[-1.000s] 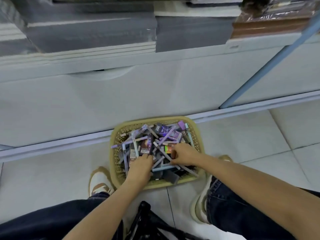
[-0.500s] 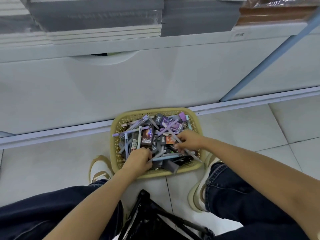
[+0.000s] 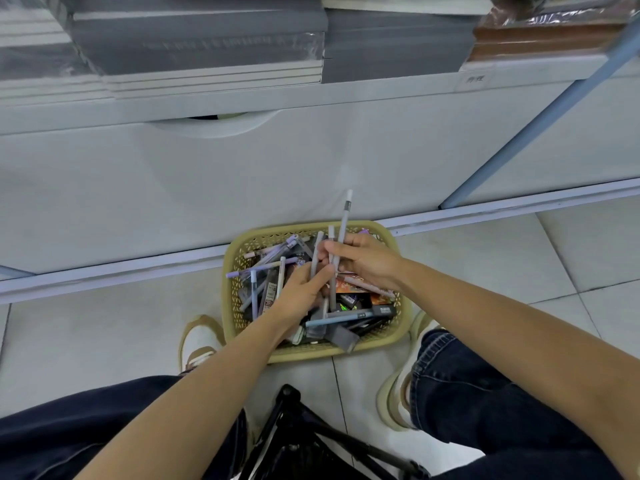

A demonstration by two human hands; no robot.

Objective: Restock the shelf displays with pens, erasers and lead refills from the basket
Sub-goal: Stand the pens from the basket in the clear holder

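Basket: perforated plastic, matt yellow. Floor: glossy tile. Jeans: dark denim cloth. Stacked books: clear glossy film wrap.

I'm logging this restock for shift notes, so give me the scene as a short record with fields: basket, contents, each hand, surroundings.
Basket: yellow perforated basket on the tiled floor, in front of a white cabinet.
Contents: loose pens and small packets, jumbled.
Left hand: pinches a single pen over the basket.
Right hand: grips upright grey pens, their tops above the far rim.
Shelf above: stacked grey books.
Foreground: black folding frame between the knees.
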